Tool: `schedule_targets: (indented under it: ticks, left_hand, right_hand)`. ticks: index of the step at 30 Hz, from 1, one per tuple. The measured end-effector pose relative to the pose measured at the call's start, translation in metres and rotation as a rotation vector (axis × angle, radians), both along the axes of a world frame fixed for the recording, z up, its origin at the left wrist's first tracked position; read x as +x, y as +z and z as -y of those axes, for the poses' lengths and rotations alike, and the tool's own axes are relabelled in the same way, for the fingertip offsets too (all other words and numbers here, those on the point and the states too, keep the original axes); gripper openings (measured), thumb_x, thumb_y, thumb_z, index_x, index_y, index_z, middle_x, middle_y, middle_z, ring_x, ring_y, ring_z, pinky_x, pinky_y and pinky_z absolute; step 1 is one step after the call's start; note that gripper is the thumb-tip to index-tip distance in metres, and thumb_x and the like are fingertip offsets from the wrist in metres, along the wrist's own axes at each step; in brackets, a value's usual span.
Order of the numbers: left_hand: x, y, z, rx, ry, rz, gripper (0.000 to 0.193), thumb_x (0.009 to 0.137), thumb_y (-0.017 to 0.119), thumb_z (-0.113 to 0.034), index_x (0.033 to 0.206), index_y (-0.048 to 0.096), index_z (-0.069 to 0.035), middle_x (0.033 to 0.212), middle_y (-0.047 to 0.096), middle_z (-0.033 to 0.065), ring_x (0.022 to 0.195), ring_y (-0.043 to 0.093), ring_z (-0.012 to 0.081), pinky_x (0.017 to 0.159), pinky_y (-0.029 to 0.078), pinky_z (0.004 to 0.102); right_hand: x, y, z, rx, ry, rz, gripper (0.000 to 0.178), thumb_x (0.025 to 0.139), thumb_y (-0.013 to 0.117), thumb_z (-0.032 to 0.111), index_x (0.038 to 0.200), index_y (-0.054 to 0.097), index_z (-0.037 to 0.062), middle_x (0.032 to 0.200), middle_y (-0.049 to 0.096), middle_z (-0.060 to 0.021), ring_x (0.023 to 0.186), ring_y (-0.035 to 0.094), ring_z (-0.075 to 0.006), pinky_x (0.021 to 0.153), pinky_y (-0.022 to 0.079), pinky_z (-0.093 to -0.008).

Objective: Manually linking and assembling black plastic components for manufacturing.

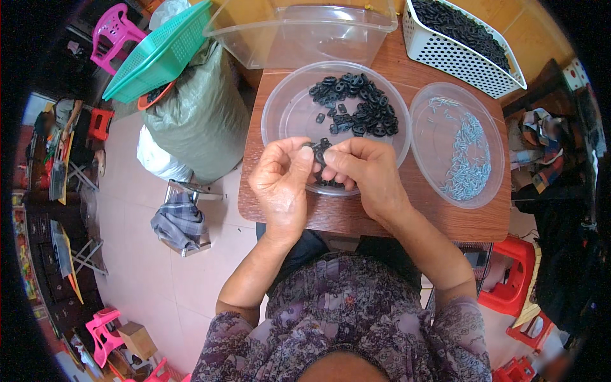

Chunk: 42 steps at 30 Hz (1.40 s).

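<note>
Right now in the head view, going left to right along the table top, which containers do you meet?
Clear round bowl of black parts → clear round dish of small metal pieces. The two touch at their rims; both hands are at the bowl's near edge.

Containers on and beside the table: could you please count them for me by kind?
Round clear plastic bowls: 2, one with black plastic parts, one with small metal pieces
Clear rectangular tub: 1
White perforated basket: 1
Green mesh basket: 1
Total: 5
</note>
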State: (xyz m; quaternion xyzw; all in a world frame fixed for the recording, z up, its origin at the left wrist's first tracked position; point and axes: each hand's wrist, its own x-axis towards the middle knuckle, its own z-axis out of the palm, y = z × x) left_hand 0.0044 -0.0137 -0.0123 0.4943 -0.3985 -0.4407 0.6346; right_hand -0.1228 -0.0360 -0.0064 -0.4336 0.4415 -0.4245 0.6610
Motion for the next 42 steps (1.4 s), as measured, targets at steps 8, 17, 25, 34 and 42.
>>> schedule_targets:
  ticks: [8,17,25,34,42]
  left_hand:
    - [-0.004,-0.003,0.002,-0.027,0.023,0.018,0.013,0.083,0.059,-0.003,0.094,0.057,0.003,0.077,0.057,0.0017,0.065,0.051,0.0061,0.059,0.043,0.0186]
    - [-0.005,0.001,0.002,-0.021,0.035,0.057,0.012,0.083,0.059,-0.003,0.094,0.057,0.003,0.078,0.057,0.0014,0.066,0.051,0.0057,0.06,0.043,0.0178]
    - [0.004,0.002,-0.001,0.028,-0.002,-0.055,0.014,0.085,0.055,-0.002,0.098,0.056,0.003,0.075,0.06,0.004,0.061,0.053,0.0062,0.054,0.044,0.0175]
    - [0.005,0.011,-0.01,0.085,-0.065,-0.068,0.014,0.084,0.056,-0.003,0.096,0.057,0.004,0.076,0.062,0.0066,0.061,0.055,0.0067,0.053,0.044,0.0173]
    - [0.004,0.011,-0.009,0.11,-0.082,-0.088,0.012,0.085,0.054,-0.001,0.095,0.056,0.004,0.076,0.062,0.0068,0.059,0.055,0.006,0.051,0.044,0.0165]
  right_hand:
    - [0.001,-0.003,-0.002,-0.084,-0.001,-0.045,0.014,0.079,0.06,0.013,0.083,0.063,-0.0007,0.069,0.062,-0.0054,0.058,0.051,-0.0057,0.052,0.038,-0.0175]
    - [0.008,-0.014,-0.006,-0.242,-0.041,-0.078,0.016,0.081,0.06,0.012,0.089,0.062,-0.0012,0.075,0.063,-0.0046,0.067,0.056,-0.0057,0.054,0.04,-0.0169]
    - [-0.004,0.0,0.008,-0.03,-0.008,0.04,0.009,0.078,0.06,0.007,0.085,0.061,0.0004,0.076,0.064,-0.008,0.062,0.056,-0.0081,0.053,0.04,-0.019]
    - [-0.011,0.0,0.018,0.1,0.036,0.194,0.014,0.078,0.062,0.005,0.091,0.061,0.0007,0.076,0.063,-0.0068,0.06,0.053,-0.0081,0.054,0.04,-0.0192]
    - [-0.008,-0.006,0.018,0.115,0.034,0.193,0.017,0.079,0.062,0.006,0.095,0.062,0.0004,0.076,0.063,-0.0058,0.061,0.051,-0.0069,0.054,0.038,-0.0187]
